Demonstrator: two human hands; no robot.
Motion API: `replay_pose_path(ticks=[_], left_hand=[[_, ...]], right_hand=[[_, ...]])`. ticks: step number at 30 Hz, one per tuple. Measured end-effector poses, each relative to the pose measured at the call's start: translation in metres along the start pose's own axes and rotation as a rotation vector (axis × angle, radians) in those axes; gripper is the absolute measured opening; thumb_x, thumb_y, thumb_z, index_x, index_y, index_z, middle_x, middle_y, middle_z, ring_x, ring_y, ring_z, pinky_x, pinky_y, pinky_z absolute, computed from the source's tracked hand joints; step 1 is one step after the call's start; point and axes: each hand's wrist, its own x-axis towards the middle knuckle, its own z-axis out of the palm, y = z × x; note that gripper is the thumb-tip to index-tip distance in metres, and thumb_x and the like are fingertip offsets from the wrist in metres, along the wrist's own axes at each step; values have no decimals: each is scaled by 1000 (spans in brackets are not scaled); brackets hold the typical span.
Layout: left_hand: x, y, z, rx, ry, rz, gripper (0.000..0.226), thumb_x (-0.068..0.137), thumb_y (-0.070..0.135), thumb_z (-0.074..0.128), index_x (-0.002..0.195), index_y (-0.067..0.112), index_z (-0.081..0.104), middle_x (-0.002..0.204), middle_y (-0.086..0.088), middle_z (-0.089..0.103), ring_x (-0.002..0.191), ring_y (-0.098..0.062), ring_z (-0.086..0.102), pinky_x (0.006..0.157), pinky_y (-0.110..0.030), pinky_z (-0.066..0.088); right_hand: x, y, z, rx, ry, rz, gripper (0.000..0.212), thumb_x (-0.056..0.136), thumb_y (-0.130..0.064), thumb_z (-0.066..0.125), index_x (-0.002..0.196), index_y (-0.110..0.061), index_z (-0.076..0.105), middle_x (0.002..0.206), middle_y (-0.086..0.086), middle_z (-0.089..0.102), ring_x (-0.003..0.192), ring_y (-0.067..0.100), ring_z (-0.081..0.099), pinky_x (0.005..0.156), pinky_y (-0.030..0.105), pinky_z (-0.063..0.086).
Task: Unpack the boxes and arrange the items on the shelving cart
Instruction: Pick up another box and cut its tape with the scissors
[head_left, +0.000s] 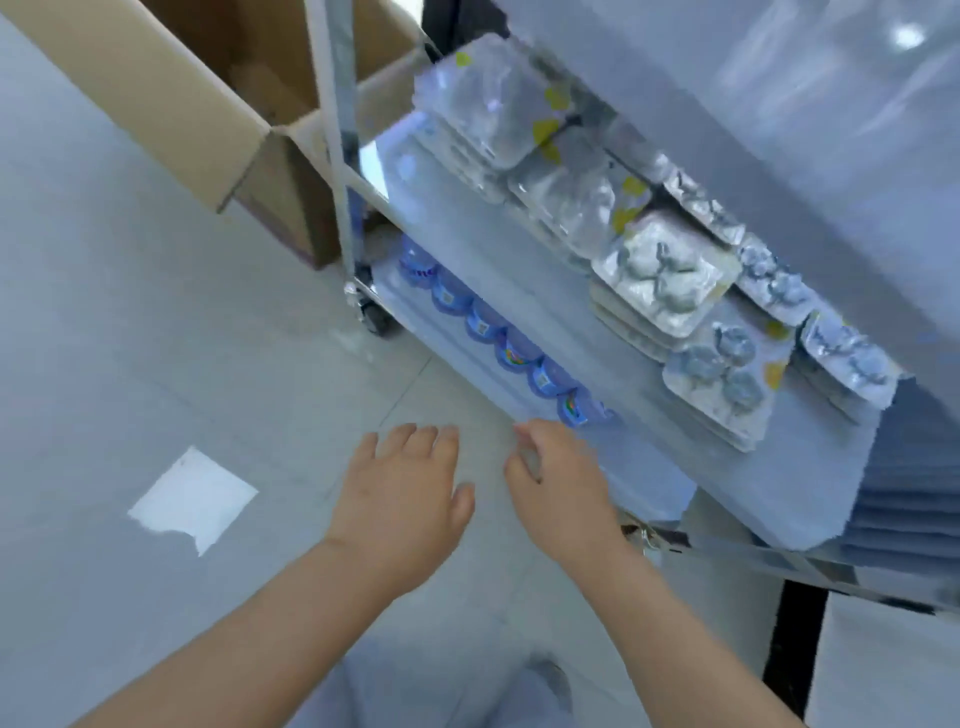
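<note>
The shelving cart (519, 291) filled the right of the frame, tilted in the view; on its middle shelf (509, 312) stacks of clear blister packs (660, 275) ran in a diagonal row from the upper centre toward the right edge; on the lower shelf a line of blue-capped bottles (514, 348) lay side by side, partly hidden under the middle shelf; an open cardboard box (218, 114) stood on the floor at the upper left, behind the cart's upright post (337, 135). The left hand (410, 499) hovered palm down at lower centre, fingers relaxed, holding nothing; the right hand (561, 478) reached toward the shelf's near edge, fingers loosely bent, grasping nothing visible; a white patch (192, 499) marked the floor (104, 312) at the left.
</note>
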Motion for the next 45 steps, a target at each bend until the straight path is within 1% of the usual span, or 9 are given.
replay_pose_path(ticks=[3,5,7,16,24,28,31,36,45], left_hand=[[-26,-46,-82,-26,26,-63,62,76,44,29,102,6,71,89,-6,71,81,-24,70,71,-43,54],[-34,-74,-134,-2,-47,-132,68,87,48,17,134,9,48,123,-4,59,113,-22,57,96,-39,42],[-39,-104,-168,36,-21,-120,62,94,50,16,144,16,27,139,0,44,128,-20,41,104,-32,30],[21,-213,-284,8,2,-191,47,98,45,30,132,15,40,128,-1,49,118,-21,46,95,-30,35],[111,-329,-364,-44,-96,-265,45,98,39,35,136,15,36,133,-3,46,123,-24,42,96,-33,35],[149,-393,-398,-89,-137,-310,44,97,38,36,134,15,39,132,-4,47,121,-25,43,95,-33,36],[185,-447,-421,-71,-195,-278,44,97,38,36,134,14,38,134,-4,45,124,-24,42,96,-34,37],[266,-535,-470,-3,-222,-167,41,98,39,34,132,15,38,134,-4,43,122,-24,42,94,-34,35],[422,-607,-538,35,-277,-95,41,97,35,38,130,12,42,133,-8,46,123,-27,42,96,-36,36]], right_hand=[[3,-90,-27,-145,-115,-106,50,86,-35,35,128,-12,52,125,7,54,119,23,45,97,28,32],[10,-146,-40,-200,-148,-160,41,94,-28,42,131,-13,48,129,6,51,121,23,43,98,29,32],[17,-198,-49,-203,-142,-197,38,94,-23,43,130,-11,47,128,5,50,121,23,42,98,30,31],[108,-352,-51,45,-150,-169,40,93,-20,46,133,-11,47,130,4,49,123,19,40,98,27,33],[231,-456,-38,12,-215,-84,31,91,-17,50,118,-2,55,117,12,55,114,28,46,93,34,36],[292,-519,-35,-21,-273,-65,35,93,-20,48,123,-3,53,118,12,55,113,26,47,90,31,36],[341,-551,-27,-13,-249,29,34,93,-20,47,121,-3,54,118,10,54,114,27,48,93,33,40],[419,-610,-17,34,-169,144,37,94,-20,48,128,-9,52,125,7,53,120,22,44,97,28,35],[553,-666,-24,229,-48,289,37,93,-21,50,128,-10,53,125,5,55,119,19,47,98,27,36]])
